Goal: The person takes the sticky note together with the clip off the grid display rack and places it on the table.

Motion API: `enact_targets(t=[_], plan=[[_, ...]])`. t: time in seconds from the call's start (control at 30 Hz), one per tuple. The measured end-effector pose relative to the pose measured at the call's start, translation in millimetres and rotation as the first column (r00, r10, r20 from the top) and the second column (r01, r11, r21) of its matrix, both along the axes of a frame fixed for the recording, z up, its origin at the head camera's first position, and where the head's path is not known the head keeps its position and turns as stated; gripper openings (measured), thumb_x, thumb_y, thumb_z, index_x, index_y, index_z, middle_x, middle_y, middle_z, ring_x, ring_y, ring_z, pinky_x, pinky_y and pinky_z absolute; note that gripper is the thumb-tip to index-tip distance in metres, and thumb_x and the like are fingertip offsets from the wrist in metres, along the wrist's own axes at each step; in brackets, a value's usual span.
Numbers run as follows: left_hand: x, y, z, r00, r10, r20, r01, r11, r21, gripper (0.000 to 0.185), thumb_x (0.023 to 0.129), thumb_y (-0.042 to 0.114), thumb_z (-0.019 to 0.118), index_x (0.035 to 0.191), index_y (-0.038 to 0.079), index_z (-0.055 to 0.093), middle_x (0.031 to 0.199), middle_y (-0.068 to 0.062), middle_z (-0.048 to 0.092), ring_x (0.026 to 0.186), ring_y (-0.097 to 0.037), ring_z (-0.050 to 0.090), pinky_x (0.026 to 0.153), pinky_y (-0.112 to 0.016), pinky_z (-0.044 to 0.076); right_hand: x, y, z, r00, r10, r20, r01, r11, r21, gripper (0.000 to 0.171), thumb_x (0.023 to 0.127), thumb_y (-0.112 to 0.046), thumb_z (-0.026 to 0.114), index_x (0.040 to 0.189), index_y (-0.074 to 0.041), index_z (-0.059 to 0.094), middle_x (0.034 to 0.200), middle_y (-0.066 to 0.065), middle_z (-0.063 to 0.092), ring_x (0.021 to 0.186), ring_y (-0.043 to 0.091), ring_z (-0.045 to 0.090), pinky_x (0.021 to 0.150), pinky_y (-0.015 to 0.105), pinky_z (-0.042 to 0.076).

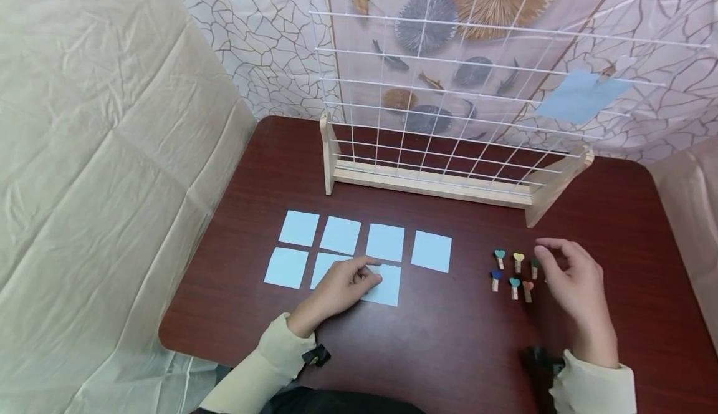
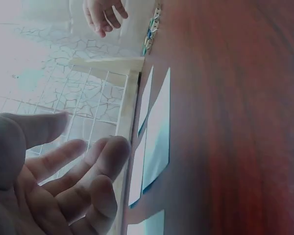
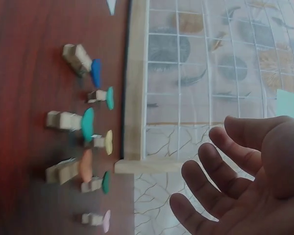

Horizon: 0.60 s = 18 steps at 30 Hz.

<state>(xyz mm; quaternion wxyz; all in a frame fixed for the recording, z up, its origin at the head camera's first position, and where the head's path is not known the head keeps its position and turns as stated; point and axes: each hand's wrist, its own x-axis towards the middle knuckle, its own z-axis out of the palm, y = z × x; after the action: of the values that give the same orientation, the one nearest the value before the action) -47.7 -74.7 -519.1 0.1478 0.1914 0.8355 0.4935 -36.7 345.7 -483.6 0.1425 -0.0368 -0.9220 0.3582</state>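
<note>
My left hand [image 1: 344, 286] hovers above the front row of light blue paper squares, partly hiding the middle square [image 1: 321, 269] and the right one [image 1: 389, 289]. Its fingers are loosely curled, and the left wrist view shows nothing between them. To the right, my right hand [image 1: 578, 283] is raised beside several small wooden clothespins with heart tops, among them a yellow one [image 1: 518, 261] and a blue one [image 1: 495, 280]. In the right wrist view its fingers are spread and hold nothing; a pink-hearted clothespin [image 3: 95, 220] stands out there.
Behind the papers stands a white wire grid [image 1: 426, 146] on a wooden base [image 1: 432, 184]. High on its right side hangs a blue paper square [image 1: 583, 97], held by a clothespin with a white heart [image 1: 624, 65]. A back row of squares [image 1: 299, 228] lies nearer the grid.
</note>
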Motion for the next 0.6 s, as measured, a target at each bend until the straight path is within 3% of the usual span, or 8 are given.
enact_targets(t=[0.17,0.3,0.43,0.6], plan=[[-6.0,4,4.8,0.998,0.034,0.049,-0.038,0.995,0.088,0.042,0.109,0.027,0.063,0.146,0.009,0.061,0.108,-0.005,0.075,0.086,-0.022,0.072,0.075,-0.031,0.054,-4.8,-4,6.7,1.0,-0.02,-0.023,0.019,0.999,-0.043,0.023,0.105,-0.016,0.067,0.122,-0.003,0.075,0.099,-0.026,0.057,0.066,-0.001,0.053,0.059,0.014,0.042],[-9.3,8,8.2,0.998,0.045,0.044,-0.051,0.989,0.139,0.045,0.109,0.028,0.062,0.151,0.011,0.057,0.121,-0.007,0.074,0.102,-0.018,0.074,0.09,-0.037,0.056,-8.6,-8,9.5,0.998,-0.048,-0.029,0.045,0.996,-0.073,0.024,0.105,-0.016,0.068,0.124,-0.004,0.075,0.101,-0.029,0.057,0.061,-0.001,0.053,0.056,0.013,0.044],[-11.4,11,11.8,0.996,0.049,0.068,-0.062,0.977,0.205,0.048,0.109,0.03,0.061,0.156,0.02,0.052,0.135,-0.015,0.069,0.118,-0.017,0.07,0.105,-0.046,0.052,-13.3,-11,11.2,0.995,-0.076,-0.062,0.071,0.994,-0.089,0.026,0.104,-0.015,0.069,0.126,-0.005,0.075,0.107,-0.03,0.057,0.072,-0.005,0.054,0.065,0.01,0.042],[-15.7,17,16.4,0.995,0.058,0.079,-0.078,0.96,0.27,0.049,0.11,0.03,0.061,0.157,0.021,0.05,0.146,-0.019,0.061,0.13,-0.027,0.065,0.107,-0.05,0.051,-18.4,-13,15.0,0.989,-0.108,-0.105,0.095,0.988,-0.121,0.028,0.103,-0.014,0.069,0.129,-0.004,0.074,0.111,-0.03,0.057,0.088,-0.009,0.054,0.076,0.011,0.038]])
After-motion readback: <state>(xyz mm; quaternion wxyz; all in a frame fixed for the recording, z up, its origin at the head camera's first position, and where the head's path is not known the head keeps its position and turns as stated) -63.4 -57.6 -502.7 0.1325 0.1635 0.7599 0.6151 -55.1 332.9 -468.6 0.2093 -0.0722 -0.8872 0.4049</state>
